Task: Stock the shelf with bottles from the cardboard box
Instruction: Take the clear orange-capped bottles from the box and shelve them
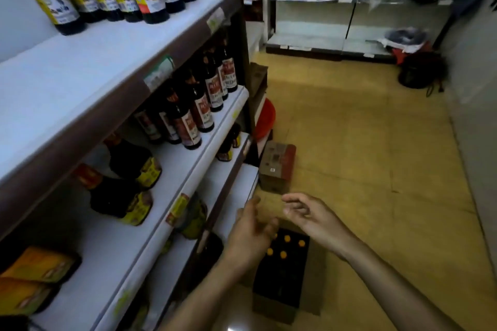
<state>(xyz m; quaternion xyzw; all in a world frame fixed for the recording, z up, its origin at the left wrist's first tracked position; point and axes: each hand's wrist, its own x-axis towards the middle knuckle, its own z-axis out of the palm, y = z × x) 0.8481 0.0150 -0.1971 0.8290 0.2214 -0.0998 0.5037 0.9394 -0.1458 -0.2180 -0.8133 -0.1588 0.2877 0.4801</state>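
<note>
Both hands empty over the open box, nothing grabbed yet

The cardboard box (271, 306) sits on the floor (376, 169) with its flaps open, and the bottles (287, 238) with orange caps stand upright inside. My left hand (248, 234) hovers over the box's shelf-side edge and my right hand (312, 216) is just above its far edge, fingers (292, 199) on both loosely curled and holding nothing. The shelf (80, 75) runs along the left of the box, with plenty of bare board up top. Risk as I see it: the caps look packed tight and it's dim in there, so pulling one by the neck could drag a neighbour up or tip it. Past the box there's a closed carton (277, 166), then a red basin (266, 118), both easy to kick when stepping forward.
</note>
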